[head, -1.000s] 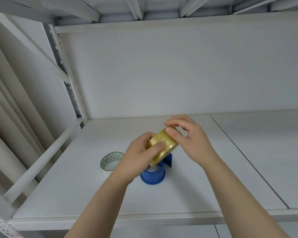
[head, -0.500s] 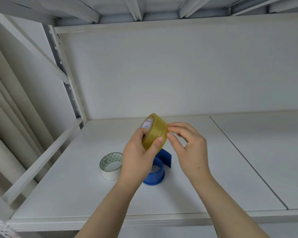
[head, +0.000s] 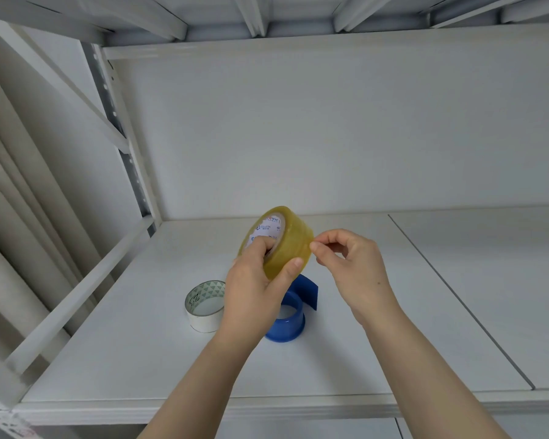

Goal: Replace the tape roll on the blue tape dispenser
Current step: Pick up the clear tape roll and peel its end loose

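Tape roll (head: pixel 290 248) turned; left hand (head: pixel 254 289) fingers (head: pixel 262 245) in core; right hand (head: pixel 355 267) pinching rim

White shelf board (head: pixel 124 359), perforated grey upright (head: pixel 118 128), diagonal brace (head: pixel 61 87)

The left hand (head: pixel 254 293) hid part of the blue plastic tape dispenser (head: pixel 290 324) and one rim of the white tape roll (head: pixel 203 312). Print inside the clear yellowish tape roll (head: pixel 287 245) was unreadably small. Whether the right hand (head: pixel 355 267) pinched a tape end was unclear.
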